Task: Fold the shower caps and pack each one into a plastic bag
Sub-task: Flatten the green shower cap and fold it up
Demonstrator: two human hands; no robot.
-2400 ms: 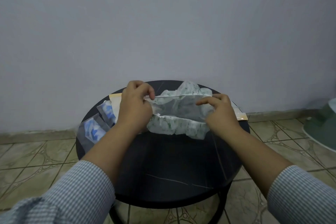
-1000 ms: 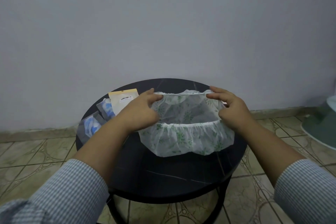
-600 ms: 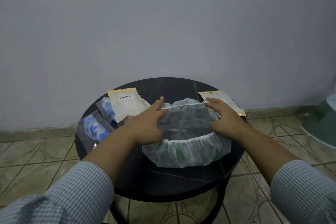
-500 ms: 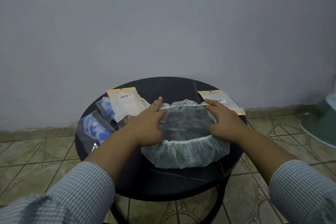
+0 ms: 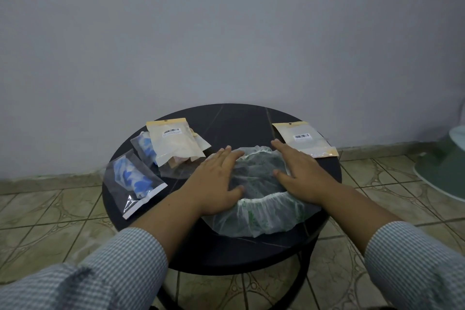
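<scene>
At the left edge of the round black table (image 5: 226,254) we see a clear bag (image 5: 133,181) holding something blue and white, its near corner reaching the rim. Just right of it lies a second clear bag (image 5: 144,148) with blue contents, partly under a cream pouch (image 5: 173,142) with a barcode label, which sits atop other packets we cannot make out. Next comes our left hand (image 5: 216,184), laid flat with fingers straight and slightly spread, pressing the left side of the shower cap (image 5: 261,216). The cap, translucent white with green sprigs and a gathered elastic edge, lies flattened on the table's near-centre, its front spilling toward the near rim. Our right hand (image 5: 299,173) presses its right side, fingers straight and together, thumb held out. Beyond that hand, touching the cap's far edge, lies another cream pouch with barcode (image 5: 304,141). Far right, on the tiled floor (image 5: 50,229), stands a green basin (image 5: 445,166), cut off by the frame.
</scene>
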